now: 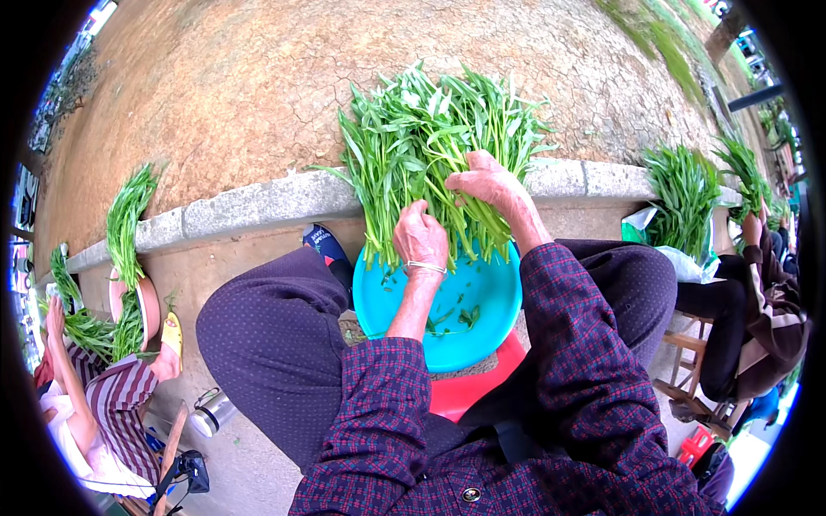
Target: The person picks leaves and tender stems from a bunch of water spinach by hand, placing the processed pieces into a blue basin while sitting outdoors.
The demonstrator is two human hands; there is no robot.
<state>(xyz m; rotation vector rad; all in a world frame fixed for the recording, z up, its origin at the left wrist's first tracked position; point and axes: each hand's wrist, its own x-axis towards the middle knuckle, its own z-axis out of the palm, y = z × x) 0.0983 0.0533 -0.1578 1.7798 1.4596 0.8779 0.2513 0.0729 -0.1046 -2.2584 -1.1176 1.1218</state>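
A large heap of leafy green stems, apparently water spinach (387,148), lies over the stone kerb, its cut ends hanging above a turquoise plastic basin (400,316). My left hand (421,237), with a bracelet at the wrist, is at the lower stems, fingers curled; whether it grips any is hidden. Higher and to the right, my right hand (487,184) is closed around a bunch of stems slanting down over the basin's rim. Bits of leaf and stem lie in the basin, which stands between my knees by a red plastic stool (452,393).
A stone kerb (277,203) edges cracked bare soil. At left, a seated person (84,413) has greens and a pink basin (151,303); a steel flask (213,413) is nearer. At right, another person (768,322) sits on a wooden stool (684,348) beside bagged greens (684,200).
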